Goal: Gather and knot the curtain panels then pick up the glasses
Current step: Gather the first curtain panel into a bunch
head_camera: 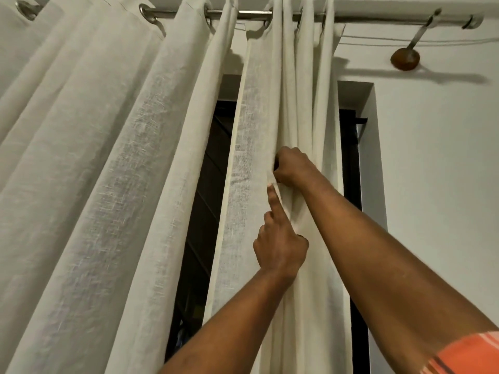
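Note:
Two off-white curtain panels hang from a metal rod point(253, 14). The left panel point(102, 163) spreads wide in loose folds. The right panel point(299, 98) is bunched into narrow pleats. My right hand point(293, 168) grips the gathered folds of the right panel at mid height, fingers curled into the cloth. Just below it, my left hand point(279, 241) holds the same panel with its lower fingers curled in the fabric and its index finger pointing up along a fold. No glasses are in view.
A dark window opening point(208, 211) shows through the gap between the panels. The rod's bracket with a round brown wall mount point(405, 59) sits at the upper right on a white wall point(432, 157).

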{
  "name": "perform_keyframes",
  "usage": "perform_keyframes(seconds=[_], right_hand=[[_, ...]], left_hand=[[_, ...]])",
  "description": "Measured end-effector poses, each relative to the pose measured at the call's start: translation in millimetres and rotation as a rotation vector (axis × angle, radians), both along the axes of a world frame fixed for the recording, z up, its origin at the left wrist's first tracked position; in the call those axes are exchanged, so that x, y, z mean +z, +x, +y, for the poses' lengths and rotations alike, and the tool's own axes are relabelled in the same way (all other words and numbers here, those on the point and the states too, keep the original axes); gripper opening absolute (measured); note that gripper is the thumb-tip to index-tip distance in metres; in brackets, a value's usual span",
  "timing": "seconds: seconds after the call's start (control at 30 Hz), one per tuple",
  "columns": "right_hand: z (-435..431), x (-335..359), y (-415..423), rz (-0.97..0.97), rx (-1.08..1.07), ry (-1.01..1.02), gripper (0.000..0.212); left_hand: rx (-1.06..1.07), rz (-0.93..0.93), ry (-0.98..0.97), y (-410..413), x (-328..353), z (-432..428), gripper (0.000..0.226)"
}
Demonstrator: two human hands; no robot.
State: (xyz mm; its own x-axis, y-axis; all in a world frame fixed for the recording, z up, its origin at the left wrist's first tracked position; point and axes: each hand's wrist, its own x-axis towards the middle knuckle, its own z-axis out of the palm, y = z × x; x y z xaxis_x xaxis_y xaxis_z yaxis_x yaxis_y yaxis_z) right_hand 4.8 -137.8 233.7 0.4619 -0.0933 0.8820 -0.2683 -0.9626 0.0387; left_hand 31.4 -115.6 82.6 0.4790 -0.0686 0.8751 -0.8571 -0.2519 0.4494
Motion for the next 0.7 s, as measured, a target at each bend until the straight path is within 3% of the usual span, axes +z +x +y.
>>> perform_keyframes(seconds=[0.17,0.37,0.53,0.7], right_hand=[[-1.6,-33.5,6.7,0.198,0.019,0.105,0.012],[-12.3,-111.2,23.5,0.409,-0.009,0.177,0.021],[-29.4,-188.0,35.0,0.492,-0.051,0.081,0.009],[-35.7,-257.4,35.5,0.618,-0.088,0.079,0.010]], left_hand=[[-0.042,0.291,0.012,16.3,-35.1,1.3,0.101],[-0.039,0.538,0.121,36.5,-113.7,-9.5,0.032],[-0.011,0.543,0.221,37.6,-172.1,-23.4,0.022],[0.051,0.487,0.317,34.0,-220.1,-27.7,0.030]])
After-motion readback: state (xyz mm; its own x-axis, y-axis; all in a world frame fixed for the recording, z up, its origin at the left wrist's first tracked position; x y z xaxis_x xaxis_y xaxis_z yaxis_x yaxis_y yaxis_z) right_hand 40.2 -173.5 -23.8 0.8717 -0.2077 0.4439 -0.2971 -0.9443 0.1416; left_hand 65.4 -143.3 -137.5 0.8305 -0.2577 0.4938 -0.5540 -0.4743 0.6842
